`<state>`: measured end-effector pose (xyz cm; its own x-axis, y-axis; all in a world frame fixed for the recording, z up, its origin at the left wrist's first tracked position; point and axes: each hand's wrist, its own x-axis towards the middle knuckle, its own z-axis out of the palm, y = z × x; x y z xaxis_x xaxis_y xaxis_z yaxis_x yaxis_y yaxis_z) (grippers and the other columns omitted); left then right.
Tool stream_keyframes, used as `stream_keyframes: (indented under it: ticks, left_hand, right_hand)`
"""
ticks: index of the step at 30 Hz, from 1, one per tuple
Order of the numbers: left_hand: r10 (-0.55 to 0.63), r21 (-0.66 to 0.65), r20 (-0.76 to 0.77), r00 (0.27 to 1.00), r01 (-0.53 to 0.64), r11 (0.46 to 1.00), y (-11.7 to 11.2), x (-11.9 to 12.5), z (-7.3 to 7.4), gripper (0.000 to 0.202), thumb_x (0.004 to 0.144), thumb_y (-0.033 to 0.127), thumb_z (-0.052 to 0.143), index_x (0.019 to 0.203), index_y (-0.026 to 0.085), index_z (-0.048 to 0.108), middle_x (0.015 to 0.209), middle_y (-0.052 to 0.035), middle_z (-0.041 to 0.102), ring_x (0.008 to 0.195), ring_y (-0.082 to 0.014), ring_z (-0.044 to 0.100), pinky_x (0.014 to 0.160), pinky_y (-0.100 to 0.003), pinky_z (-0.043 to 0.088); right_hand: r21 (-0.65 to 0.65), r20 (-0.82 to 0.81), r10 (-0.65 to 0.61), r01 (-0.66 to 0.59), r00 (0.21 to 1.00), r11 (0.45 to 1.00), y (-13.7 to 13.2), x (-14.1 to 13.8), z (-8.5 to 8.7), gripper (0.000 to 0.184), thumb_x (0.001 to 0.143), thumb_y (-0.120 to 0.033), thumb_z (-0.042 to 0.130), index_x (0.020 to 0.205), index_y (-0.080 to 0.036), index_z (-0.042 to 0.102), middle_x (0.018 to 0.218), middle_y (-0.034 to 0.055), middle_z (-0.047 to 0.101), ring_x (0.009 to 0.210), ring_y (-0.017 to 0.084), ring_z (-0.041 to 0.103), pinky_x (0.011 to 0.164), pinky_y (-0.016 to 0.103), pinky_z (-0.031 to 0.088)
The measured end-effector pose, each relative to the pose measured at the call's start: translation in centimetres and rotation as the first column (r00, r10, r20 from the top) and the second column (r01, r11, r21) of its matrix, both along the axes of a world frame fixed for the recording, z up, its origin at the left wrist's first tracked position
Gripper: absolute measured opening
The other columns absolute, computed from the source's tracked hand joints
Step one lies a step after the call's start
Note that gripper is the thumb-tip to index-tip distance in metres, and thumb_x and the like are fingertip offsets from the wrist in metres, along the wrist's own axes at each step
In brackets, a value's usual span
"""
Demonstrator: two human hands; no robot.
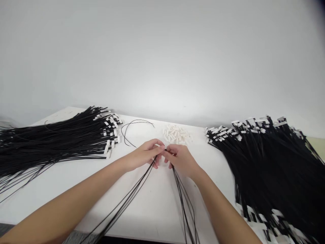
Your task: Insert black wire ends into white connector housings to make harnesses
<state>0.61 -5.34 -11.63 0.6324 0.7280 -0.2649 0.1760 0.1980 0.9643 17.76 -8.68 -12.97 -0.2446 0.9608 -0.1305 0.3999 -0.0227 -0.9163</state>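
My left hand [147, 154] and my right hand [180, 158] meet at the middle of the white table, fingertips pinched together. Several thin black cables [137, 189] hang from my left hand toward the table's front edge. From under my right hand another group of black cables [181, 200] runs down. Between the fingertips a small white bit shows; most of it is hidden by the fingers. Just beyond my hands lies a pile of small white connector-like pieces [176, 134].
On the left lies a large bundle of black cables [63, 139] with white ends. A larger bundle [274, 173] with white ends covers the right side. One loose black cable [124, 130] curves on the white table [149, 210]. A pale wall [162, 61] stands behind.
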Motion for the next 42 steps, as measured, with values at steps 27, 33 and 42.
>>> stream_keyframes:
  ticks: [27, 33, 42]
  left_hand:
    - [0.333, -0.463, 0.297, 0.895, -0.170, 0.870, 0.2, 0.7, -1.8, 0.013, 0.071, 0.016, 0.056, 0.084, 0.015, 0.054, 0.067, -0.0018, 0.053, 0.057, -0.0117, 0.055, 0.068, -0.033, 0.049]
    - [0.253, -0.424, 0.193, 0.948, -0.152, 0.893, 0.4, 0.4, -1.6, 0.018, 0.071, 0.028, 0.059, 0.066, 0.016, 0.047, 0.054, 0.0036, 0.037, 0.043, -0.0069, 0.039, 0.049, -0.025, 0.040]
    - [0.215, -0.199, 0.125, 0.969, -0.188, 0.962, 0.7, 0.4, -1.8, 0.018, 0.070, 0.028, 0.059, 0.068, 0.016, 0.046, 0.058, 0.0022, 0.042, 0.042, -0.0060, 0.038, 0.044, -0.024, 0.037]
  right_hand:
    - [0.303, 0.509, -0.519, 0.422, 0.686, 0.855, 2.7, 7.4, -1.9, 0.021, 0.071, -0.032, 0.054, 0.086, -0.020, 0.063, 0.082, 0.0044, 0.061, 0.075, 0.016, 0.053, 0.062, 0.026, 0.036]
    - [0.138, 0.272, -0.333, 0.306, 0.903, 0.942, 2.2, 6.1, -0.7, 0.036, 0.078, -0.040, 0.046, 0.107, -0.021, 0.055, 0.094, 0.0035, 0.058, 0.058, 0.009, 0.053, 0.051, 0.022, 0.043]
    - [-0.054, -0.195, -0.014, 0.003, 0.981, 0.999, 0.8, 1.2, -0.3, 0.027, 0.076, -0.038, 0.055, 0.095, -0.019, 0.050, 0.089, 0.0030, 0.056, 0.069, 0.011, 0.059, 0.053, 0.020, 0.046]
